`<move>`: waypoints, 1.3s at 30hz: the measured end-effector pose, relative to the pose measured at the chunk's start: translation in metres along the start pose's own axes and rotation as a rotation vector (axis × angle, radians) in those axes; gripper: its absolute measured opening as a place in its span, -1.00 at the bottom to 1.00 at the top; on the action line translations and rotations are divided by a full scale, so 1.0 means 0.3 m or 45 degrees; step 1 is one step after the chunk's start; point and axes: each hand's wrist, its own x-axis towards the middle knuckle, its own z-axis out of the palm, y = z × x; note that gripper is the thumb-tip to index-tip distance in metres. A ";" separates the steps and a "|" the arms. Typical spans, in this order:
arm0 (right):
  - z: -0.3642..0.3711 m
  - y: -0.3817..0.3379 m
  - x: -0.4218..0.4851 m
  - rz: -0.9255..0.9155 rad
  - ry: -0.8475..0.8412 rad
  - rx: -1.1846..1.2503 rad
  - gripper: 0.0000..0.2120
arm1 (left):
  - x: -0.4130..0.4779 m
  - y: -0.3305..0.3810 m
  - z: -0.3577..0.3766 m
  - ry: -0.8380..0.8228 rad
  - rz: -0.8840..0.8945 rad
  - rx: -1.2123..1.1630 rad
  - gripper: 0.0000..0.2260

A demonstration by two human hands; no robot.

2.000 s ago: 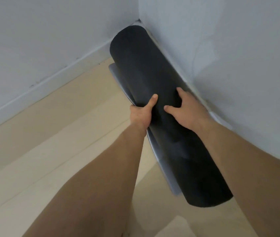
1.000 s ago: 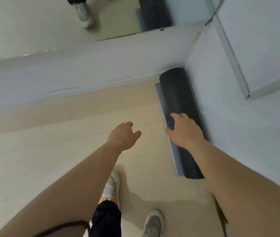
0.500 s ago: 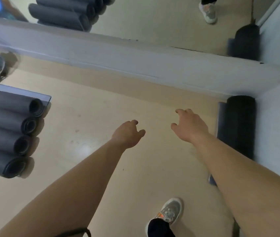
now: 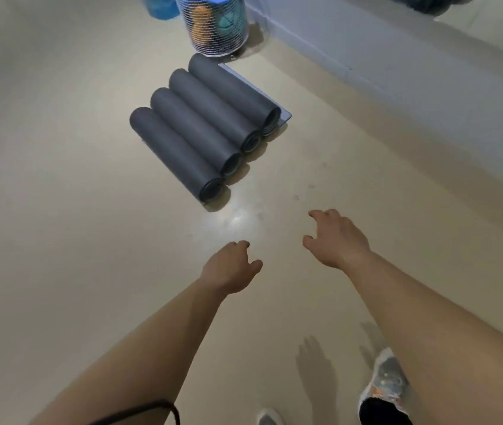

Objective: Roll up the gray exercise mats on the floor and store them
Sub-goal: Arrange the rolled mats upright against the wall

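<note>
readable text: none | rolled gray mats [image 4: 204, 127], far left: no legible marking | wire basket [image 4: 216, 26], far: contents blurred, nothing legible | shoe [image 4: 386, 381], near right: coloured pattern, no brand legible

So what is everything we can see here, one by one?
rolled mats: four, dark gray, side by side on the floor
flat mat: one, lighter gray, edge showing beside the farthest roll
wire basket: one, white mesh, beyond the rolls, orange and teal things inside
blue thing: one, left of the basket, cut off at the top
floor: beige, glossy
wall: pale, upper right
shoes: two, gray, bottom edge
left hand: empty, fingers loosely curled
right hand: empty, fingers loosely curled
</note>
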 end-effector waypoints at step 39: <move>0.518 -1.875 1.758 0.313 -0.254 0.436 -0.36 | 1.651 -1.791 -1.127 -0.257 -0.141 -0.064 -0.36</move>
